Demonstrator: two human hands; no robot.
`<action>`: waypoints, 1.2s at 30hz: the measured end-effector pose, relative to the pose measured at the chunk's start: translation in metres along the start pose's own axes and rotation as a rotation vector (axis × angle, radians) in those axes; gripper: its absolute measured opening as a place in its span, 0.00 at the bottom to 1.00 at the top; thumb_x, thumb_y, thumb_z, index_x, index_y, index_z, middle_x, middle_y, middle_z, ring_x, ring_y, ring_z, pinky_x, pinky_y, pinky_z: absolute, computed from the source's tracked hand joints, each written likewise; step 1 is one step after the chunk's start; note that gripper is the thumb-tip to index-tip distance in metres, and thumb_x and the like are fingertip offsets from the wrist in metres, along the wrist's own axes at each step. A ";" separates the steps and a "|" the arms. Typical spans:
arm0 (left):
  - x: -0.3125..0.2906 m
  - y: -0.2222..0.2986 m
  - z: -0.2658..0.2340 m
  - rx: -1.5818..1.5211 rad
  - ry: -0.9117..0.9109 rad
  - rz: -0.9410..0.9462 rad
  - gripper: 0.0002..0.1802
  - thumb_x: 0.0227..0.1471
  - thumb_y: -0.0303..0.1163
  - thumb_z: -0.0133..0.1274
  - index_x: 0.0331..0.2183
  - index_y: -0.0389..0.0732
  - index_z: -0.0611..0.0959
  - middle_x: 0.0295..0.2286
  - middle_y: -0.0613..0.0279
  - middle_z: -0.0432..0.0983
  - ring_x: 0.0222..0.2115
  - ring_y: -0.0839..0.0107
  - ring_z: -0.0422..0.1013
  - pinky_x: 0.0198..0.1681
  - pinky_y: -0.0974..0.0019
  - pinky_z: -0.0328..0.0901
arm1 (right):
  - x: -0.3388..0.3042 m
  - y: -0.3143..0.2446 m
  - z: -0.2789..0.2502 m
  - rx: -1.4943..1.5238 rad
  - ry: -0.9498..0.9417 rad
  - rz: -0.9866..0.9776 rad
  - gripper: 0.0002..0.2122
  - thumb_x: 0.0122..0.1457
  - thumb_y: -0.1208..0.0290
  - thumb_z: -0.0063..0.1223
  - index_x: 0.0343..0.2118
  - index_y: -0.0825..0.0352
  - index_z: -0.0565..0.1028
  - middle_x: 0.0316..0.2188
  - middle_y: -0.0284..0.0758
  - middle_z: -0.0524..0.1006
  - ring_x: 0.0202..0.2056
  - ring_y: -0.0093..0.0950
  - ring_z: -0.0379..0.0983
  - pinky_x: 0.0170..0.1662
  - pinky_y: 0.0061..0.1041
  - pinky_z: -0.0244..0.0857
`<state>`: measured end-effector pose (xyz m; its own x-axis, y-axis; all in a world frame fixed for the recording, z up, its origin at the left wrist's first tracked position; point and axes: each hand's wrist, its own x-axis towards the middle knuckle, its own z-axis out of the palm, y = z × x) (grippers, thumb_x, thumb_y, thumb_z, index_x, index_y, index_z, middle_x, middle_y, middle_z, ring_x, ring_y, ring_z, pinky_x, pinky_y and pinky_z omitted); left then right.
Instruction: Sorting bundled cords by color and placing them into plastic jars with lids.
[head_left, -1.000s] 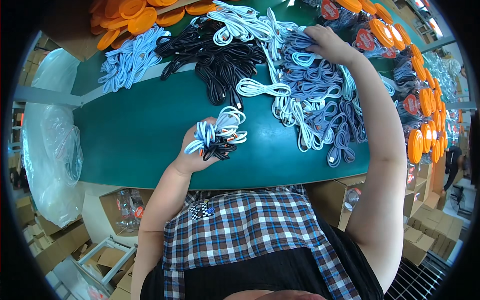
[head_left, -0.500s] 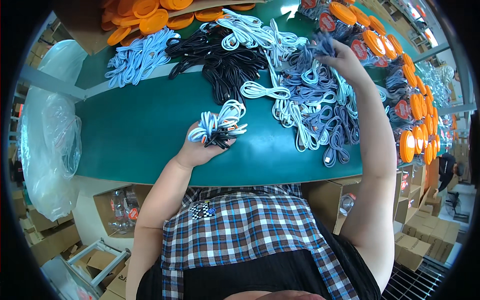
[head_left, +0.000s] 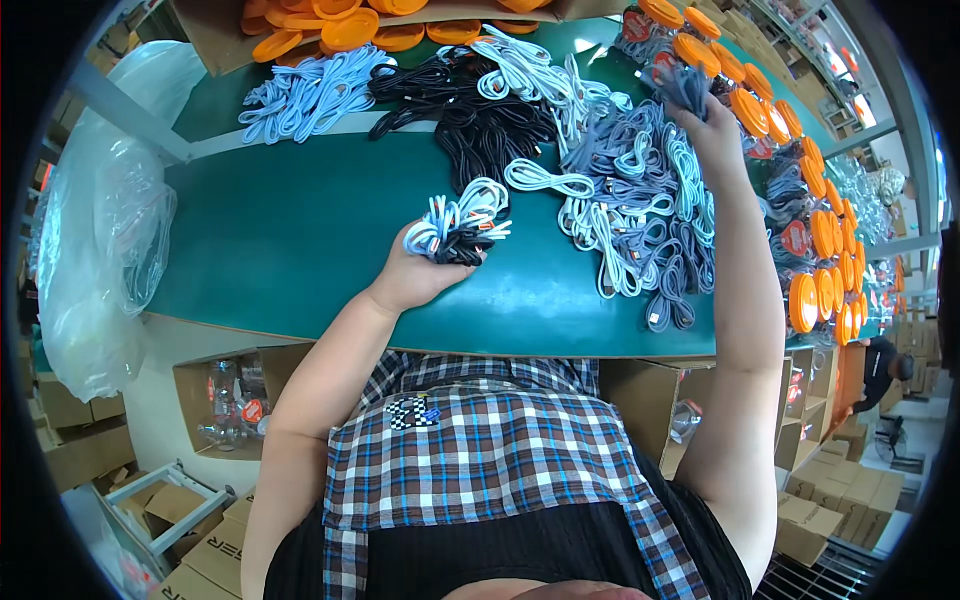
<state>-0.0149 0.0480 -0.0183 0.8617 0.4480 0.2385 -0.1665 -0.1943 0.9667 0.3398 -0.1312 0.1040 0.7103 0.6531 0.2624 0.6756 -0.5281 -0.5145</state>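
Note:
My left hand (head_left: pixel 425 272) is closed round a bunch of coiled cables (head_left: pixel 462 222), white, light blue and black, above the green tabletop (head_left: pixel 290 240). Out over the right side reaches my right hand (head_left: pixel 716 135), its fingers closed on grey coiled cables (head_left: pixel 684 90) that look slightly blurred. Below that hand lies a heap of grey cables (head_left: pixel 640 160), with pale mint ones (head_left: pixel 690 190) beside it. One white cable coil (head_left: pixel 548 178) rests between my hands. Black cables (head_left: pixel 495 140), white cables (head_left: pixel 520 65) and light blue cables (head_left: pixel 312 95) are piled farther back.
Clear jars with orange lids (head_left: pixel 748 112) line the right side, grey cables inside some. A cardboard box of orange lids (head_left: pixel 350 30) stands at the back. Plastic wrap (head_left: pixel 100 230) hangs at the left. Open boxes (head_left: pixel 190 400) sit under the table. A co-worker (head_left: pixel 880 375) is far right.
My right hand has moved slightly right, still gripping the grey cables. My left hand keeps its bunch. The whole view has shifted a little.

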 end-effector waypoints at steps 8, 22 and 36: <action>-0.003 -0.002 -0.011 -0.252 0.020 -0.148 0.20 0.48 0.23 0.62 0.46 0.35 0.81 0.45 0.54 0.80 0.40 0.67 0.78 0.46 0.68 0.70 | -0.049 -0.049 0.031 0.849 -0.230 -0.034 0.12 0.57 0.75 0.62 0.44 0.68 0.78 0.35 0.33 0.82 0.35 0.22 0.76 0.45 0.19 0.67; -0.023 -0.011 -0.010 -1.023 -0.128 -0.234 0.34 0.45 0.16 0.58 0.56 0.40 0.73 0.51 0.56 0.76 0.51 0.61 0.73 0.55 0.60 0.68 | -0.134 -0.163 0.129 0.134 0.027 -0.586 0.22 0.57 0.62 0.56 0.49 0.75 0.73 0.52 0.52 0.74 0.59 0.47 0.65 0.66 0.48 0.47; -0.018 0.001 -0.026 -0.711 -0.030 -0.164 0.36 0.45 0.14 0.57 0.57 0.39 0.71 0.40 0.55 0.79 0.41 0.62 0.76 0.55 0.61 0.67 | -0.071 -0.068 0.048 -0.036 -0.294 -0.716 0.17 0.57 0.82 0.52 0.49 0.64 0.78 0.55 0.39 0.75 0.55 0.39 0.72 0.60 0.35 0.66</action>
<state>-0.0433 0.0628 -0.0191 0.9135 0.3962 0.0926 -0.2962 0.4915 0.8190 0.2336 -0.1156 0.0808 0.0200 0.9566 0.2907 0.9600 0.0628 -0.2727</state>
